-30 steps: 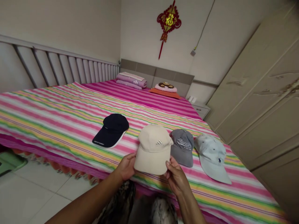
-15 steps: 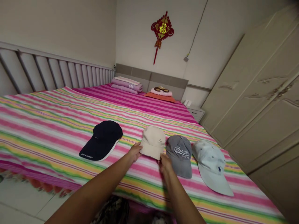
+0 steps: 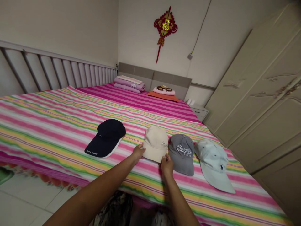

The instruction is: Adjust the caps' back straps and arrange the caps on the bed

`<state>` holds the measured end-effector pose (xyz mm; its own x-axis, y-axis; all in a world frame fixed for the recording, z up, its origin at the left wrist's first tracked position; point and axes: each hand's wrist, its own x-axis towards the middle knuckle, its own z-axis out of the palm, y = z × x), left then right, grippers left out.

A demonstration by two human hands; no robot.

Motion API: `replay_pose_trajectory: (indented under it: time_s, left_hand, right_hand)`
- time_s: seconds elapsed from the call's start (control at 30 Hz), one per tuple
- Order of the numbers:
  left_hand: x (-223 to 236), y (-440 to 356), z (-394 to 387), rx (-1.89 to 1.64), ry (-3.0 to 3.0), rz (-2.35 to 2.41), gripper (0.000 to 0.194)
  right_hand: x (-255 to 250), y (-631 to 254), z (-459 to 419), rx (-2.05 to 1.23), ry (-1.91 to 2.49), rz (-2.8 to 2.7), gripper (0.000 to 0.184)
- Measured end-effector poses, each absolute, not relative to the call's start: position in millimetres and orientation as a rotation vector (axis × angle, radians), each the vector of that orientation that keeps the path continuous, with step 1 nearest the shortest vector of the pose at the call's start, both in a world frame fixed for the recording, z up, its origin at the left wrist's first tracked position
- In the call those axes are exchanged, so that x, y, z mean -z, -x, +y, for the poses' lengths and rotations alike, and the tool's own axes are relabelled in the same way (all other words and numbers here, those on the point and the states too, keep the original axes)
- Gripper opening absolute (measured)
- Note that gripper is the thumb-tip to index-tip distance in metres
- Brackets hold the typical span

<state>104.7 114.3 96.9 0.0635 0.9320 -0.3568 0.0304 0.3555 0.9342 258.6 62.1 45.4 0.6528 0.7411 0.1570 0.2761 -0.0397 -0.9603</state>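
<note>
A cream baseball cap (image 3: 155, 143) lies on the striped bed (image 3: 58, 116), its brim towards me. My left hand (image 3: 138, 152) grips the brim's left side and my right hand (image 3: 167, 164) grips its right corner. Right beside it lies a grey cap (image 3: 181, 152) with white lettering, touching or nearly touching it. Further right rests a pale blue cap (image 3: 213, 161). A navy cap (image 3: 107, 137) with a white brim edge lies apart to the left.
Folded purple bedding (image 3: 130, 83) and a pink pillow (image 3: 164, 91) sit at the headboard. A slatted rail (image 3: 58, 69) runs along the bed's far side. A cream wardrobe (image 3: 265, 94) stands on the right, a small nightstand (image 3: 198, 111) beside it. White tile floor (image 3: 21, 204) lies lower left.
Both hands carried the cream cap from in front of me down onto the bed between the navy and grey caps, and they remain on its brim.
</note>
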Motion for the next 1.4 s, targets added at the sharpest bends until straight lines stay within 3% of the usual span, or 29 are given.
replay_pose_trajectory:
  time_s: [0.27, 0.47, 0.87, 1.0, 1.13, 1.4]
  left_hand:
    - [-91, -98, 113, -0.816, -1.435, 1.488, 0.044]
    - [-86, -85, 88, -0.821, -1.813, 1.546, 0.045]
    - [-62, -52, 34, -0.937, -2.181, 1.218, 0.036]
    - [-54, -17, 11, -1.062, -1.901, 1.168, 0.03]
    - [-61, 11, 0, -1.149, -1.13, 1.2, 0.021]
    - [-84, 67, 22, -1.454, -0.373, 1.274, 0.011]
  right_hand:
    - [-52, -253, 48, -0.277, 1.749, -1.02, 0.026]
    - [-59, -246, 21, -0.114, 1.768, -1.159, 0.042]
    - [-40, -229, -24, 0.048, 1.682, -1.579, 0.038]
    - [-17, -223, -59, 0.169, 1.475, -1.818, 0.03]
    - [14, -214, -88, 0.228, 1.272, -2.042, 0.029]
    - [28, -193, -105, 0.021, 1.209, -2.184, 0.029]
